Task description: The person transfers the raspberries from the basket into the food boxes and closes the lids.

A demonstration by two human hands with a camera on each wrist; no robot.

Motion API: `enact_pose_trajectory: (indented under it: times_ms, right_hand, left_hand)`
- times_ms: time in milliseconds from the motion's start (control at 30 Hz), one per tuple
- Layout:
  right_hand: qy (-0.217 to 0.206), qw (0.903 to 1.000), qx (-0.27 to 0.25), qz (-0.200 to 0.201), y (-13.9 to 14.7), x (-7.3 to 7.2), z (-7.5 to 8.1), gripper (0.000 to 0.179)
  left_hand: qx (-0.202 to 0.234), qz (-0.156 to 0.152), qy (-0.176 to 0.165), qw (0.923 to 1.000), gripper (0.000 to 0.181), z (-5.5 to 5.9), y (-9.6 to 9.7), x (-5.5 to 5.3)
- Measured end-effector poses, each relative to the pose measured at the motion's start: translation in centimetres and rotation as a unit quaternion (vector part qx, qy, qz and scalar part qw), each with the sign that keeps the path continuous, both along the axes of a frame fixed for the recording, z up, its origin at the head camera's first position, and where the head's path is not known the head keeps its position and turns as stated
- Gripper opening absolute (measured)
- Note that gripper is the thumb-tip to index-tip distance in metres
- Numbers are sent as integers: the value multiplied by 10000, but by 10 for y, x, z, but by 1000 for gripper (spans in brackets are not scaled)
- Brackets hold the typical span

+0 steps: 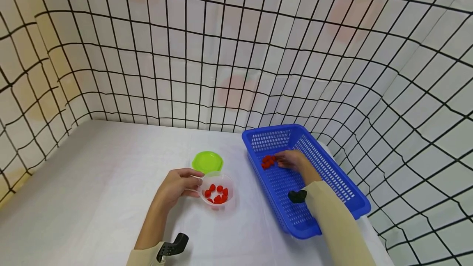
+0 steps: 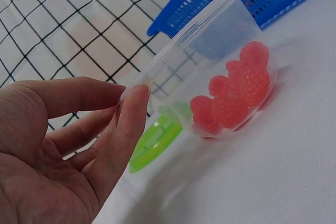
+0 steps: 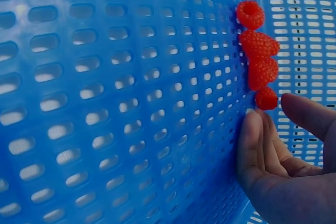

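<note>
My left hand [image 1: 179,186] pinches the rim of a clear plastic tub [image 2: 178,72] between thumb and fingers. Inside the tub lie several red raspberries [image 2: 231,95], bunched on its bottom. A bright green lid [image 1: 207,162] lies on the table just behind the tub. Over on the right, my right hand [image 1: 295,161] reaches down into a blue plastic basket [image 1: 286,221]. A small group of raspberries [image 3: 262,66] sits on the basket floor there. In the right wrist view, the thumb and fingertips stand apart right at the nearest raspberry [image 3: 266,98].
The table [image 1: 92,184] has a white cover. Black wire mesh [image 1: 207,52] backed by white sheeting rises behind the table and along both sides. The basket's far end stands close to the back mesh, its right side near the right mesh.
</note>
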State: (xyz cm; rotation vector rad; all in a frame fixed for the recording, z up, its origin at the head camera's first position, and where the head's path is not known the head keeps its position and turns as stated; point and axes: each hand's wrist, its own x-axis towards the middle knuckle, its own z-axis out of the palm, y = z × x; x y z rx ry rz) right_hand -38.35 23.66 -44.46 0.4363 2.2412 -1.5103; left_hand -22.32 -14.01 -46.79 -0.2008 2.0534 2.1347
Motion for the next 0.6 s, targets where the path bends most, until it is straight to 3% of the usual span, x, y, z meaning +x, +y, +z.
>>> enact_pose_trajectory:
  times_ms: [600]
  right_hand:
    - [-53,10000,73,31,-1,1,-2,38]
  left_hand:
    - [-2,1,6,10000,26,0,1,0]
